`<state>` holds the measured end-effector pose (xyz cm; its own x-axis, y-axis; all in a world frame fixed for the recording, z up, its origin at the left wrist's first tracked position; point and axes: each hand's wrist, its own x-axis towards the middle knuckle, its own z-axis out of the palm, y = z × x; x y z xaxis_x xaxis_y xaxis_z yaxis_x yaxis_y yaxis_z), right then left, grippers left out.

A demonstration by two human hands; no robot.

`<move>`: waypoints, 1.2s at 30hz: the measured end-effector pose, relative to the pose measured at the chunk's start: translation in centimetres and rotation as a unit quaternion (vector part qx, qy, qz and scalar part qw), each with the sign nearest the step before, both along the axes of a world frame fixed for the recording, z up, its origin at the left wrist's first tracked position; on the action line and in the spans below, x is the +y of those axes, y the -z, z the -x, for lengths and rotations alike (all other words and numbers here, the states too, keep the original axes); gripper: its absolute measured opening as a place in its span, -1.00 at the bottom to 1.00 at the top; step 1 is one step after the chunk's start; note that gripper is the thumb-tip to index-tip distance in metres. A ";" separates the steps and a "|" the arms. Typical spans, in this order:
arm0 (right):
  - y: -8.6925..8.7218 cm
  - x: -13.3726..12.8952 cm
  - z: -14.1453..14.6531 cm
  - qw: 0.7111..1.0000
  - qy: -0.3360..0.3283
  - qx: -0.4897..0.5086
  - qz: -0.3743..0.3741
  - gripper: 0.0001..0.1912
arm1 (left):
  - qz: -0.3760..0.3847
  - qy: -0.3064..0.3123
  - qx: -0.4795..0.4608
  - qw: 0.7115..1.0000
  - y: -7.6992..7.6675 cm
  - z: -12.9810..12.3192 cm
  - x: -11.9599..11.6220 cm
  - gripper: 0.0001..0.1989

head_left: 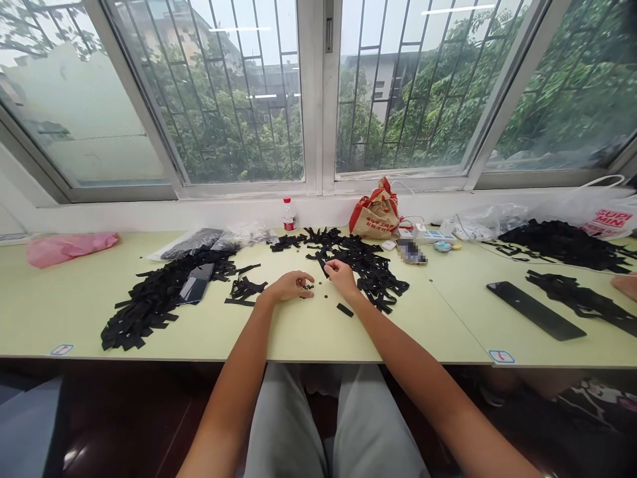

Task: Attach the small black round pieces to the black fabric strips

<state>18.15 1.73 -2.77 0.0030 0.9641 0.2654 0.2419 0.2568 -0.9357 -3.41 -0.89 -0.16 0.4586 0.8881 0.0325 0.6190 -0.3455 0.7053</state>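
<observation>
While Left Hand (290,287) Curves Above Rings (308,287), Right Hand (342,277) Meets a Strip (322,267)

As the head view shows, both hands are over the pale table (303,338), with the forearms coming across its near edge. The left hand has its thumb and fingers bent and apart; the small black rings are on the table just beside these fingertips, and one more ring (326,297) lies alone between the two hands. The right hand has its thumb and finger close together at the black strip, but I cannot tell if they pinch it or only touch it. This strip is near the edge of the middle pile (371,269). A loose piece (345,309) lies flat below the right hand.

To the left, a phone (196,284) rests on the long pile (149,299). Behind, near the window wall, stand a bottle (289,219) with red cap and a paper bag (375,214). At the right edge, another person's hand (626,285) is near black bands (587,299).
</observation>
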 end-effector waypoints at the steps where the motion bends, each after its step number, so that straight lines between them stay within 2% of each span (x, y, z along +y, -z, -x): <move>1: 0.1 0.1 0.0 1.000 0.000 -0.004 -0.001 -0.74 | -0.004 -0.005 -0.005 1.000 0.1 -0.1 0.0 -0.51; 7: 0.6 0.4 0.1 1.000 -0.010 -0.017 -0.013 -0.75 | -0.064 -0.037 0.001 0.997 0.7 -0.8 0.0 -0.65; 15: 0.6 0.2 0.1 0.999 -0.011 -0.043 -0.023 -0.76 | -0.100 -0.060 -0.019 0.993 1.5 -1.2 0.5 -0.77; 25: 0.9 0.0 0.3 0.995 -0.027 -0.082 -0.049 -0.77 | -0.115 -0.057 0.003 0.992 0.5 -1.5 -0.2 -0.79; 36: 0.9 -0.2 0.3 0.990 -0.039 -0.122 -0.066 -0.78 | -0.092 -0.046 -0.001 0.995 0.8 -1.3 -0.2 -0.79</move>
